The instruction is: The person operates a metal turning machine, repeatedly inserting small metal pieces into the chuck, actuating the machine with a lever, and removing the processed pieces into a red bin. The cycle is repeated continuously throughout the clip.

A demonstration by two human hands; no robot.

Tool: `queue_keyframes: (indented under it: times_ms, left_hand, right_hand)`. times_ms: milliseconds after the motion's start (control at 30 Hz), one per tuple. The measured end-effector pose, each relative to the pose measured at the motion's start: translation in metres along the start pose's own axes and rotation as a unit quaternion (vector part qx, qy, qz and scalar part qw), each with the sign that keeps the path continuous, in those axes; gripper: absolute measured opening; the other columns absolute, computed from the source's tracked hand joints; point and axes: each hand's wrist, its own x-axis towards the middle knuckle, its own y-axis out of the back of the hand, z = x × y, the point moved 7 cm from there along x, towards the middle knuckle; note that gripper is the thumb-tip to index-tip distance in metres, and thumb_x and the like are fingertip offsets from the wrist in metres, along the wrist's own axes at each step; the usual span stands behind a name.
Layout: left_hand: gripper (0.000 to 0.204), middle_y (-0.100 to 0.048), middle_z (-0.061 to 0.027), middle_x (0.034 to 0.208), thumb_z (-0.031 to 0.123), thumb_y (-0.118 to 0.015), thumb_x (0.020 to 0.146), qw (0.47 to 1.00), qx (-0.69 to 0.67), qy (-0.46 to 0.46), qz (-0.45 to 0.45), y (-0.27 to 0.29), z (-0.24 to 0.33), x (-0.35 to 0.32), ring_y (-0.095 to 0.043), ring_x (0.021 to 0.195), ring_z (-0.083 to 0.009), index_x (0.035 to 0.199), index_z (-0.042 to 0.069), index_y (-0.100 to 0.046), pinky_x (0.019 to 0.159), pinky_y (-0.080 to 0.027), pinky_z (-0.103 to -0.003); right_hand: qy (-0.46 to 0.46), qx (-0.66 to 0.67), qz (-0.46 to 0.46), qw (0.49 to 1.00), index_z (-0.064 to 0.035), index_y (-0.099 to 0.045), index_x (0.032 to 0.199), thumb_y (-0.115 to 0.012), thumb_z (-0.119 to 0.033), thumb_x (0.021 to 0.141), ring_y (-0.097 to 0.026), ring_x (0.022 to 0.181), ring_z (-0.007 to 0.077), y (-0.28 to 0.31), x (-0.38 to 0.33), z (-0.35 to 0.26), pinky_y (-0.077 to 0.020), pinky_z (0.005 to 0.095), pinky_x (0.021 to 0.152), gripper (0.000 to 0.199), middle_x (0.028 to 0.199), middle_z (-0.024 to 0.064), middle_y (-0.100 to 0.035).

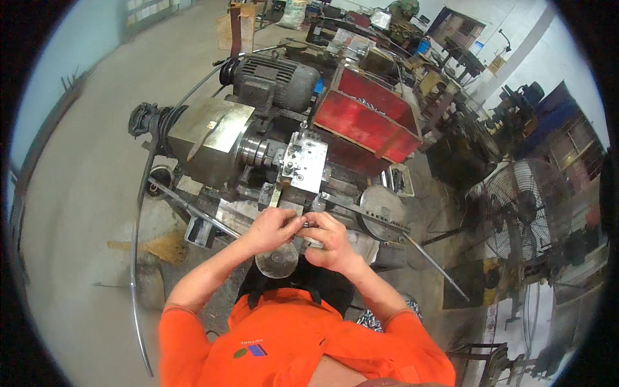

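Grey concrete floor [84, 187] surrounds a small metal lathe [258, 155]. Nearest, left hand [271, 229] and right hand [332, 242] meet, both pinching a small shiny metal piece [305, 222] above a round grey metal disc [277, 261]. Behind the lathe stands a red metal box [364, 116].

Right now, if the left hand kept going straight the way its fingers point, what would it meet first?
The left hand points rightward, so it would probably first meet the small metal part pinched between both hands, then the right hand. Depth is hard to judge.
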Motion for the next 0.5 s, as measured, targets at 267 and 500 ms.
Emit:
queue_keyframes:
  times_ms: [267,500]
  left_hand:
    - [0.028,-0.060,-0.0050,0.062,0.026,-0.056,0.090,0.998,-0.062,0.032,0.004,0.025,-0.015,0.003,-0.058,0.057,-0.0103,0.085,-0.002,-0.059,0.052,-0.045,-0.027]
    - [0.037,-0.065,-0.0095,0.076,0.015,-0.062,0.082,0.965,0.054,0.096,0.238,0.173,-0.032,-0.062,-0.060,0.058,-0.0120,0.116,0.002,-0.053,0.054,-0.048,-0.029]
  right_hand:
    - [0.111,-0.073,-0.100,0.986,-0.0048,-0.064,0.077,-0.064,-0.016,0.053,-0.052,0.075,0.0297,-0.011,0.047,-0.002,-0.0464,0.0384,0.068,0.027,0.087,0.0108,-0.058]
    - [0.026,-0.286,-0.164,0.944,-0.0033,-0.066,0.066,-0.060,-0.021,0.052,-0.053,0.086,0.0311,-0.047,0.139,0.072,-0.0454,0.0413,0.076,0.023,0.081,0.0126,-0.061]
